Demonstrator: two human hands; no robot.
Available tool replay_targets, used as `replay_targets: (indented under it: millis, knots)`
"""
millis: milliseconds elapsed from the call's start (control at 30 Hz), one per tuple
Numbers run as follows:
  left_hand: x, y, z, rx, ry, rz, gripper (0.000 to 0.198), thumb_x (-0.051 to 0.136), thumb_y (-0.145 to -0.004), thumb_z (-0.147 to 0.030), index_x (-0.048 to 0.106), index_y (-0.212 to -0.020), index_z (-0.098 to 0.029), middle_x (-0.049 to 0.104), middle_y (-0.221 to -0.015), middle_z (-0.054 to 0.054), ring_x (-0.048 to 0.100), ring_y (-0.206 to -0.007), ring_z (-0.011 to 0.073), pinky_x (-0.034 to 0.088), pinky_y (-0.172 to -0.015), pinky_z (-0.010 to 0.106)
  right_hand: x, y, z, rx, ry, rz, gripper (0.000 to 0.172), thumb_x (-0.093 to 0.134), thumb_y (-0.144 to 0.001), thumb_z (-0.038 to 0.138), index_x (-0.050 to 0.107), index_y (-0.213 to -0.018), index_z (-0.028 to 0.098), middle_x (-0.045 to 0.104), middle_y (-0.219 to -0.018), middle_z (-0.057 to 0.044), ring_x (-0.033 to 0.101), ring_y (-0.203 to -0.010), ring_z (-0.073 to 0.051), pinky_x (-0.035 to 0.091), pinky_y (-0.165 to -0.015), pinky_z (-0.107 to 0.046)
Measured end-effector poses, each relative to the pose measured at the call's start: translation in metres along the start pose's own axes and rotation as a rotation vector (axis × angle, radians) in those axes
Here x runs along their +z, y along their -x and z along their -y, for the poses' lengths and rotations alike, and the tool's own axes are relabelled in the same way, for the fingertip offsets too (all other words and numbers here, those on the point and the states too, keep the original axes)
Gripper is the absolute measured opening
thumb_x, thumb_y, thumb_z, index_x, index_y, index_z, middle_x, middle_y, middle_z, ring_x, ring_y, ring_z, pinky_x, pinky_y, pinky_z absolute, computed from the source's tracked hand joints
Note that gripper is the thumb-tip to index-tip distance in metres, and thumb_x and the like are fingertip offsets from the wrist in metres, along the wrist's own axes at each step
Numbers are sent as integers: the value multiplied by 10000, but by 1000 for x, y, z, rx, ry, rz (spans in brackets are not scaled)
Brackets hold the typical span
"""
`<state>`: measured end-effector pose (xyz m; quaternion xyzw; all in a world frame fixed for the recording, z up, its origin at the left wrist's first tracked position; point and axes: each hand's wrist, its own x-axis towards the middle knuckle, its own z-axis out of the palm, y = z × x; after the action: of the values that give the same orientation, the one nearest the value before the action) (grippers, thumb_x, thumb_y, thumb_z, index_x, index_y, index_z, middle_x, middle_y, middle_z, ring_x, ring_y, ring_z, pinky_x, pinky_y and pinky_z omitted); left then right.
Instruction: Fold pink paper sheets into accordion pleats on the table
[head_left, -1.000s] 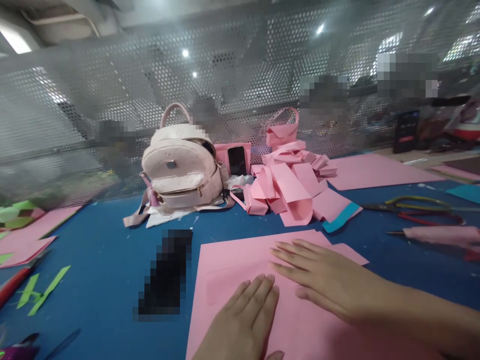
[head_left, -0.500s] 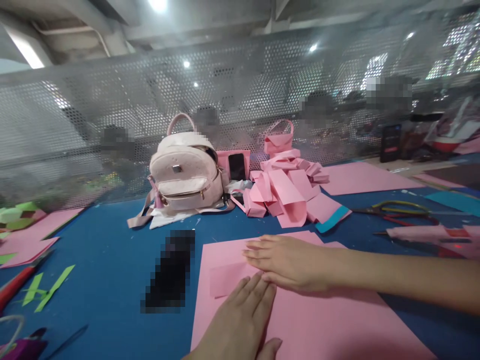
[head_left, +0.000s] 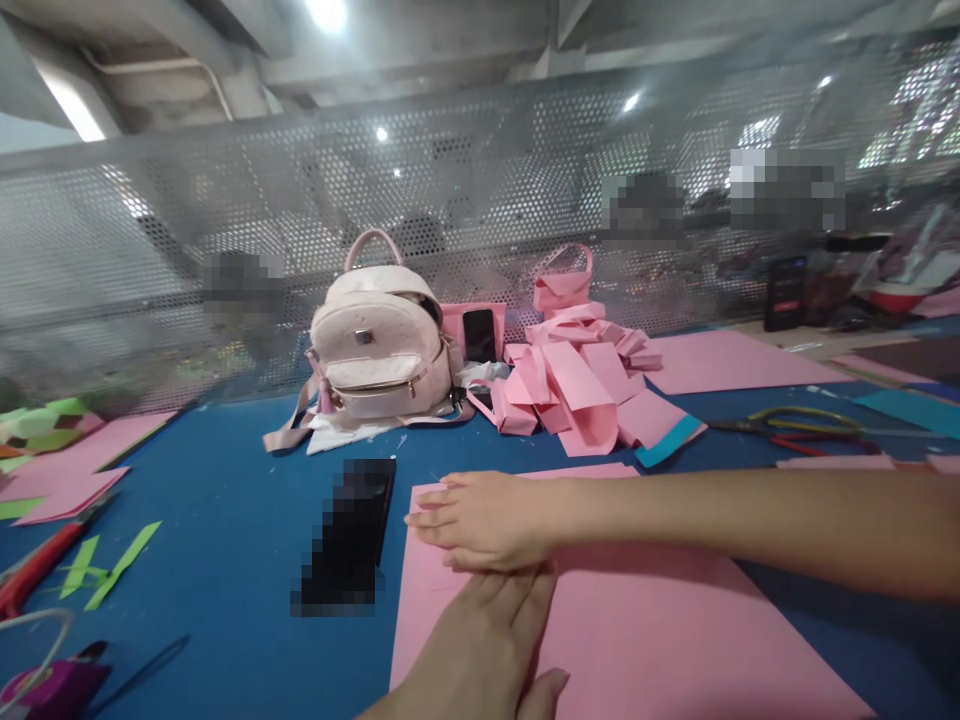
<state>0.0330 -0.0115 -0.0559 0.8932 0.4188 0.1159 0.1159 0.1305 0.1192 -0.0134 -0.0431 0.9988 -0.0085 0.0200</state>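
Paper (head_left: 637, 625) under flat left hand (head_left: 484, 640) and flat right hand (head_left: 484, 520) looks unfolded yet, but the pile (head_left: 589, 390) behind seems folded.

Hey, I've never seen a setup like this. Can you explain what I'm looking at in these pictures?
There's no machine here: these are a person's bare hands. Every picture comes from one camera worn on the head, looking forward and down.

Both hands lie flat on a large pink sheet. The right hand reaches across toward the sheet's left edge; the left hand is just nearer the camera. Whether the hands touch is hard to tell. Neither grips anything.

On the blue table, a pale backpack and a pile of pink paper pieces stand behind the sheet. To the left are green strips and a dark object, too blurred to name.
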Motion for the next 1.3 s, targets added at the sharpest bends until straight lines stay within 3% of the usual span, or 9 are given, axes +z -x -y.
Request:
replay_targets:
  millis: [200, 367, 467, 533, 700, 933, 1167, 1300]
  knots:
    - [4, 2, 0, -22, -4, 1, 738, 573, -919, -444, 341, -1524, -91, 407, -1533, 190, 415, -1400, 333, 360, -1150, 460, -2, 3, 8, 58, -10, -47, 496, 377, -1051, 381, 455, -1452, 99, 426, -1536, -112, 321, -1456, -267, 304, -1156, -464]
    - [4, 0, -3, -41, 26, -9, 620, 574, -913, -416, 468, -1448, -120, 568, -1412, 161, 544, -1294, 306, 422, -1117, 441, -11, 29, 19, 133, -22, -70, 411, 381, -1054, 332, 610, -1307, 103, 560, -1433, -120, 402, -1406, -282, 317, -1141, -473]
    - [5, -2, -3, -4, -18, 1, 694, 607, -862, -337, 415, -1467, -57, 481, -1480, 200, 438, -1381, 353, 373, -1143, 503, -11, 52, 19, 156, -14, -90, 348, 398, -1043, 262, 689, -1197, 148, 635, -1348, -110, 469, -1355, -276, 359, -1101, -459]
    - [7, -3, -1, 15, -53, 32, 754, 600, -832, -284, 350, -1491, -15, 384, -1527, 223, 347, -1424, 374, 350, -1141, 545, -9, 70, 18, 199, -12, -110, 335, 409, -1033, 227, 680, -1222, 167, 644, -1336, -103, 463, -1364, -265, 368, -1094, -450]
    - [11, -2, 3, 37, -56, 17, 808, 573, -802, -222, 265, -1534, -76, 260, -1580, 163, 246, -1463, 311, 323, -1158, 511, -3, 111, 20, 347, 6, -139, 382, 379, -1038, 245, 632, -1302, 134, 615, -1375, -109, 432, -1393, -273, 358, -1123, -455]
    - [17, -4, 5, 46, -63, 5, 864, 562, -764, -181, 213, -1551, -115, 218, -1600, 134, 228, -1471, 292, 336, -1153, 507, 10, 160, 31, 583, 50, -167, 429, 347, -1034, 270, 624, -1323, 115, 624, -1353, -113, 533, -1313, -278, 421, -1104, -478]
    - [23, -5, 7, 60, -81, -23, 900, 543, -757, -172, 157, -1570, -143, 209, -1600, 124, 223, -1467, 293, 354, -1135, 512, 20, 202, 40, 718, 92, -249, 418, 384, -1005, 294, 678, -1256, 133, 624, -1345, -140, 608, -1232, -272, 476, -1068, -455]
    - [20, -6, 4, 48, -90, 1, 889, 537, -747, -155, 187, -1564, -136, 222, -1595, 125, 230, -1465, 293, 353, -1133, 517, 31, 220, 42, 801, 165, -231, 461, 351, -1013, 336, 681, -1255, 125, 623, -1338, -161, 623, -1206, -300, 504, -1025, -502]
